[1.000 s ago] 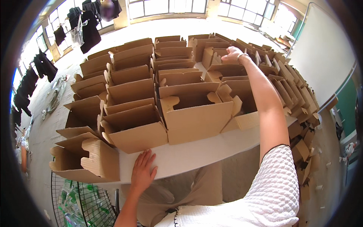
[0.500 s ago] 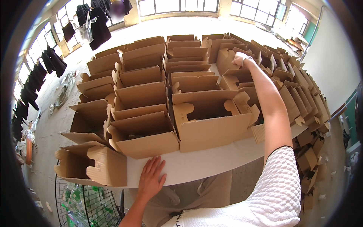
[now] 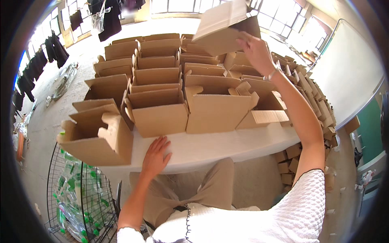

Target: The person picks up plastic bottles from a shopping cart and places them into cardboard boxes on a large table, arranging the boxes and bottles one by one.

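Note:
My right hand [image 3: 256, 49] is raised at the upper right, its fingers closed on the edge of a brown cardboard box [image 3: 222, 30]. That box hangs tilted in the air above the far rows, clear of the others. My left hand [image 3: 156, 156] lies flat, fingers stretched out, on the white tabletop [image 3: 202, 146] near its front edge. Just ahead of it stands an open-topped cardboard box [image 3: 160, 120] in the front row. Another open box [image 3: 97, 135] with upright flaps sits at the table's left corner, beside my left hand.
Rows of open cardboard boxes [image 3: 219, 111] fill the table, packed more tightly at the right [image 3: 310, 95]. A black wire basket of green-capped plastic bottles [image 3: 77, 194] stands at lower left. More boxes [image 3: 289, 162] lie on the floor at right. Dark clothes [image 3: 54, 50] hang at far left.
My right hand has lifted a box up out of the far right rows and toward the left. My left hand stays flat on the table. The view has shifted.

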A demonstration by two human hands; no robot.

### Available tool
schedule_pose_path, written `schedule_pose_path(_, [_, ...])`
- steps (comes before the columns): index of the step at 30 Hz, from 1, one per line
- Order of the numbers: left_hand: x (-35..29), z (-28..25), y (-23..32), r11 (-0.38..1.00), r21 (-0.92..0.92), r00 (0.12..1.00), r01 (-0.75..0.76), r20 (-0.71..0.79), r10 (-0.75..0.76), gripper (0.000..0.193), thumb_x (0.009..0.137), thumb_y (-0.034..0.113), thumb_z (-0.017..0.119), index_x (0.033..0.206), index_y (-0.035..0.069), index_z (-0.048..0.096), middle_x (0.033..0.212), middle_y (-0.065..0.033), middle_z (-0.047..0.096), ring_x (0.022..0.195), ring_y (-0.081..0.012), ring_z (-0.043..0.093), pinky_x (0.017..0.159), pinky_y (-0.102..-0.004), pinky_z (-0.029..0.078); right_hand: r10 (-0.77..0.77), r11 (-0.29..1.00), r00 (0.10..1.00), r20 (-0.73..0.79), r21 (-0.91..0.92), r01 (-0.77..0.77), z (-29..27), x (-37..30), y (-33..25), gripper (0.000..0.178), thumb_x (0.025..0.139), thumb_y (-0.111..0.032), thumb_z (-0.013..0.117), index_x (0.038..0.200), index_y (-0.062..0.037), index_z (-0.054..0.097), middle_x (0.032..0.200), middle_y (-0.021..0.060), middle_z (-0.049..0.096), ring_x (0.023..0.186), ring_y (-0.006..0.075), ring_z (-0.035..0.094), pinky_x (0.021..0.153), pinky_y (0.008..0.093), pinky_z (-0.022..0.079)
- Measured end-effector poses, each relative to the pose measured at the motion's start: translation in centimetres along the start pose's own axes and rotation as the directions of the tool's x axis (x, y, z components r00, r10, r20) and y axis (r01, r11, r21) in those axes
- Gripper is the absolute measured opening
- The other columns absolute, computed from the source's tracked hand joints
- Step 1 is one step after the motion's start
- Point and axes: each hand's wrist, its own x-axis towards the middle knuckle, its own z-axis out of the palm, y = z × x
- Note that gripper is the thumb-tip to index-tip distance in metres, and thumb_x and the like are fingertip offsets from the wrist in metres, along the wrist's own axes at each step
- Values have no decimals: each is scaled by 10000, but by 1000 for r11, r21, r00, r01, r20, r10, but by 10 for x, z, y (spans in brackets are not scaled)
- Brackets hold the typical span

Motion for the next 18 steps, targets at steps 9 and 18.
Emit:
schedule_pose_path(9, [-51, -51, 110, -265, -952, 965, -152, -84, -250, 843, 856, 590, 673, 1484, 93, 409, 1426, -67, 520, 1306, -246, 497, 1099, -457, 401, -753, 652, 609, 249, 157, 742, -72, -184, -156, 288, 817, -178, 663, 1070, -43, 690, 1007, 65, 723, 859, 175, 713, 698, 290, 582])
schedule_pose_path(18, [-179, 64, 60, -862, -506, 951, -16, 260, -170, 876, 760, 541, 779, 1430, 75, 461, 1364, -105, 576, 1241, -303, 562, 1036, -491, 484, -695, 671, 632, 342, 624, 400, -34, -283, -193, 312, 824, -91, 640, 1130, -39, 618, 1059, 86, 702, 892, 213, 692, 794, 312, 565])
